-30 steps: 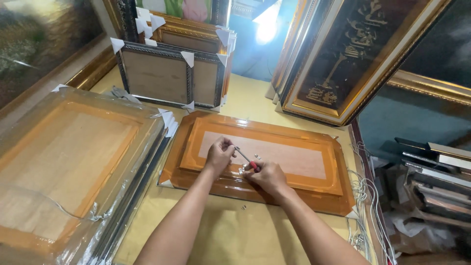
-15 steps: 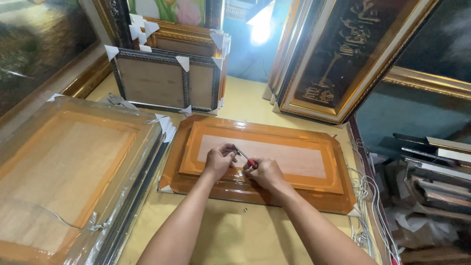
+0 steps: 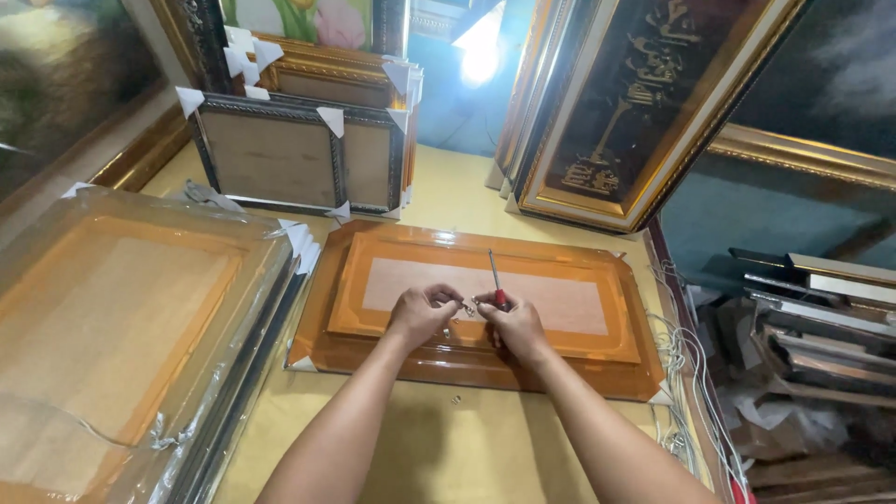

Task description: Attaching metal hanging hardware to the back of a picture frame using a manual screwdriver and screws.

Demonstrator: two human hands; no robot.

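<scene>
A glossy orange-brown wooden frame (image 3: 551, 359) with a pale tan backing panel (image 3: 560, 301) is seen; a red-handled screwdriver (image 3: 496, 282) is shown.

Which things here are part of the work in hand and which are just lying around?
In use:
left hand
right hand
red-handled screwdriver
small metal fitting
glossy orange wooden frame

Lying about:
plastic-wrapped orange frame
dark frames with white corner protectors
gold-framed dark artwork
white cord

Hands: two, left hand (image 3: 422, 313), right hand (image 3: 516, 325)
Screwdrivers: one, screwdriver (image 3: 496, 280)
Flat orange frames: two, bare frame (image 3: 392, 280), plastic-wrapped frame (image 3: 121, 317)
</scene>
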